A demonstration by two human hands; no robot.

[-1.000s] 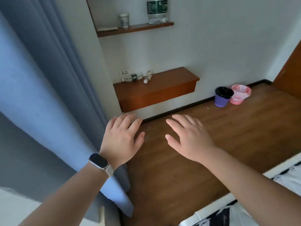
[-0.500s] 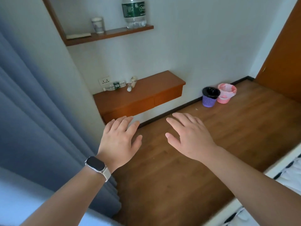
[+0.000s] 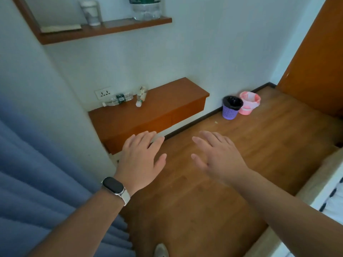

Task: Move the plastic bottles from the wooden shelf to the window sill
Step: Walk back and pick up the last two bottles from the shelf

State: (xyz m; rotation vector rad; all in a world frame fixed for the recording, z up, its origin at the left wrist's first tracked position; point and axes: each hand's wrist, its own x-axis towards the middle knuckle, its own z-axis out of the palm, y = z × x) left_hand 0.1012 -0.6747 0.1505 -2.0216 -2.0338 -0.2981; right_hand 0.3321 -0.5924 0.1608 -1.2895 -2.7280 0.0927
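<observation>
Large bottle [image 3: 146, 8] on the upper shelf [image 3: 104, 30] cut off above, its label perhaps green.

- I log the head view swung right and dipped: blue curtain [image 3: 42, 191] now fills less of the left, more orange door [image 3: 313, 52] shows at right.
- Lower wooden shelf [image 3: 157, 108] with its two lying bottles [image 3: 118, 100] sits nearer and larger.
- Big bottle [image 3: 146, 8] on the upper shelf [image 3: 104, 30] now cut at its label.
- Left hand [image 3: 141, 160] and right hand [image 3: 219, 156] stay flat, spread, empty; left fingertips now overlap the shelf's front.
</observation>
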